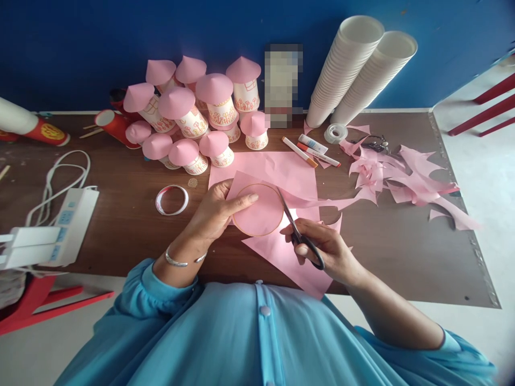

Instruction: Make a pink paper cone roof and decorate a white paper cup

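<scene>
Between thumb and fingers, my left hand (219,210) grips a piece of pink paper (257,212) on which a circle is drawn in an orange-brown line. My right hand (322,244) has its fingers in the dark handles of a pair of scissors (295,230). The blades lie at the circle's upper right edge, where a strip of the paper (322,203) hangs off toward the right. Beneath, more pink sheets (269,163) lie on the brown table. One corner of pink paper points toward my blue top.
Several cone-roofed paper-cup houses (215,96) stand at the back left. Two tall stacks of white cups (346,64) lean on the blue wall. Pink scraps (374,169), markers (300,152) and clear tape (335,133) lie right. A white ring (171,200) and power strip (76,225) lie left.
</scene>
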{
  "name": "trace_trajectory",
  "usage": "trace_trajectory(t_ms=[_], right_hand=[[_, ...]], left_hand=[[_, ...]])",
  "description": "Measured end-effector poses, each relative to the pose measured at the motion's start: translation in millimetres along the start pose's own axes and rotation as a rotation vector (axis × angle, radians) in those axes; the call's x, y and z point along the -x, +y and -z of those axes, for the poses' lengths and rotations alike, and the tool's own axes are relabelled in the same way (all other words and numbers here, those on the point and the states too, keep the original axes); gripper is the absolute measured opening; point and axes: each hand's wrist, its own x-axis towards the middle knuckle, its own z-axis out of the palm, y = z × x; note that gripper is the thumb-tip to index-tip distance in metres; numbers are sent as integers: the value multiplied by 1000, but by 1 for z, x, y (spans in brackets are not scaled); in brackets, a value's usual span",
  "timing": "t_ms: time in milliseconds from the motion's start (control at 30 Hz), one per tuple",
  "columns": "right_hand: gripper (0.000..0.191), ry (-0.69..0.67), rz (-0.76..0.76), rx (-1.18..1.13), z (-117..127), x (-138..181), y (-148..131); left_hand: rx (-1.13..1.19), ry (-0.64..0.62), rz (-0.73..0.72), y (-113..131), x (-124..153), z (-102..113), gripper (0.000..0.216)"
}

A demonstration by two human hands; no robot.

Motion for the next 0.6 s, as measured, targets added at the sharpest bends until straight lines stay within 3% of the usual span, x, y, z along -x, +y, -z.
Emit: trace_trajectory(t_ms=[600], right_hand=[[47,1,-3,-39,-1,-1,1]], left_hand=[[-47,-58,4,8,3,-1,29]])
